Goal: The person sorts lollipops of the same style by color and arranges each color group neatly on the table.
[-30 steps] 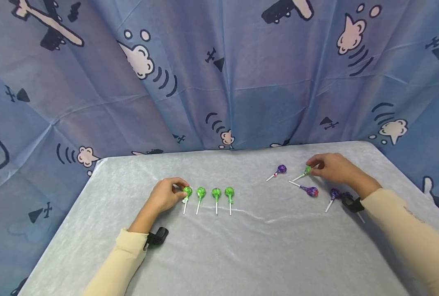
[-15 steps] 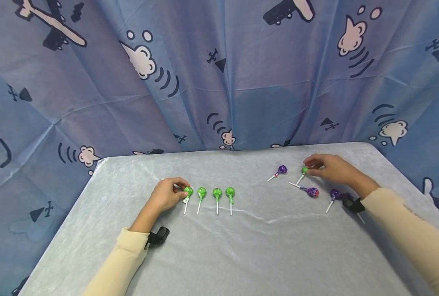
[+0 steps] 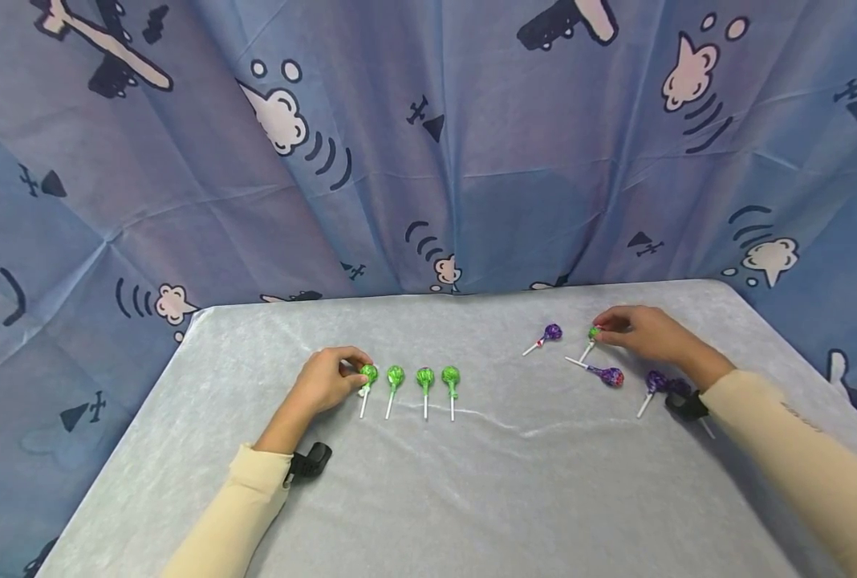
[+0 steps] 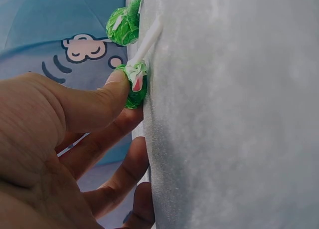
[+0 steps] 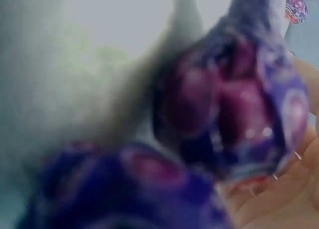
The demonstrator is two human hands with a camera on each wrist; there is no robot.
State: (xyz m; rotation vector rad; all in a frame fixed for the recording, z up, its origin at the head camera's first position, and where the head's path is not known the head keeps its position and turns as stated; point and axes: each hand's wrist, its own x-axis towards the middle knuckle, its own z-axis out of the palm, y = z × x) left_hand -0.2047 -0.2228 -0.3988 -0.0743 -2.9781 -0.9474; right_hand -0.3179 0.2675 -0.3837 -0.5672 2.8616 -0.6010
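At the left of the table, my left hand point(image 3: 325, 379) pinches the head of a green-wrapped lollipop point(image 3: 369, 374) between thumb and finger. In the left wrist view that lollipop point(image 4: 136, 92) lies against the cloth under the thumb tip. It is the left end of a row of several green lollipops point(image 3: 425, 377), sticks towards me. On the right, my right hand point(image 3: 645, 331) pinches another green lollipop point(image 3: 594, 331) by its head, its white stick slanting down-left. Purple lollipops lie around that hand, one point(image 3: 553, 331) to its left and one point(image 3: 609, 376) just below.
Two more purple lollipops, one of them here point(image 3: 655, 381), lie beneath the right wrist, partly covered by its black camera point(image 3: 687, 404). Purple wrappers point(image 5: 244, 109) fill much of the right wrist view. A white cloth covers the table point(image 3: 472, 498); a patterned curtain point(image 3: 530, 217) hangs behind.
My right hand has shifted slightly left and turned the green lollipop, so its stick points more towards me. My left hand stays on its lollipop.
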